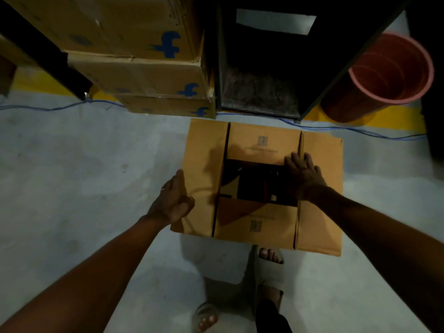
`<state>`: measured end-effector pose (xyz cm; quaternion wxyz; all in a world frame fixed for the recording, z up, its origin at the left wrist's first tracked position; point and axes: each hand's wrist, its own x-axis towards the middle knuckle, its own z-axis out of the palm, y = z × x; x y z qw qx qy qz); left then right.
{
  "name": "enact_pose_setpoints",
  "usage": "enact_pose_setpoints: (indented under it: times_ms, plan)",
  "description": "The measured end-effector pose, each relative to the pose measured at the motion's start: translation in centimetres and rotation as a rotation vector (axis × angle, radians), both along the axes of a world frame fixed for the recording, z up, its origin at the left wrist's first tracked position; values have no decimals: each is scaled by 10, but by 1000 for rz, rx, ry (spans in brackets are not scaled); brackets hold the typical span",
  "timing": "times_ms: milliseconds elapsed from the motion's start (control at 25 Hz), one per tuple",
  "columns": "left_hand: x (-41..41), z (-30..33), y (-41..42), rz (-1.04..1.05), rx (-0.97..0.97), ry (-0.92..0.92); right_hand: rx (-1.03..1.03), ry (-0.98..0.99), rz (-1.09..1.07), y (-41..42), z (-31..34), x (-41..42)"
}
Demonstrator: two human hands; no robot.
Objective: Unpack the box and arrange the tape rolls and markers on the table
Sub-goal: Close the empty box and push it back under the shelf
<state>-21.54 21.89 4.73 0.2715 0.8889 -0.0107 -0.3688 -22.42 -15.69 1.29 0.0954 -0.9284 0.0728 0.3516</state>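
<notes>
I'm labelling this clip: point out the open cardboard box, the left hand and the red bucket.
open cardboard box (329,150): head view, right flap.
left hand (171,200): head view, back of hand.
red bucket (389,68): head view, inner wall.

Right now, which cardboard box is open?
The floor box, between left hand and right hand: flaps spread, dark interior showing. The stacked boxes with blue logos are closed.

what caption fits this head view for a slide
Left hand grips one flap and right hand presses another on an open cardboard box on the floor
</notes>
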Motion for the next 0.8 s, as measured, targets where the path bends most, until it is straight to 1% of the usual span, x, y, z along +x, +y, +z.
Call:
enact_pose_setpoints:
  times_ms: [120,240,400,480,600,680,800]
  plan:
    - [-5,9,-8,-10,-24,-7,25,-59,-17,-2,9,-4]
    - [-5,19,-12,-15,10,-16,79,-113,-42,-7,14,-13]
    - [-9,36,-20,-47,96,-30,98,-130,-46,-23,7,-30]
    - [-17,51,-32,-73,107,-50,105,-110,-107,-23,26,-43]
    - [-33,70,-58,-138,112,-107,95,-127,-194,-24,62,-67]
    - [-42,77,-75,-195,85,-150,73,-119,-250,-35,69,-82]
    - [-49,75,-101,-301,30,-159,62,-113,-311,-50,72,-105]
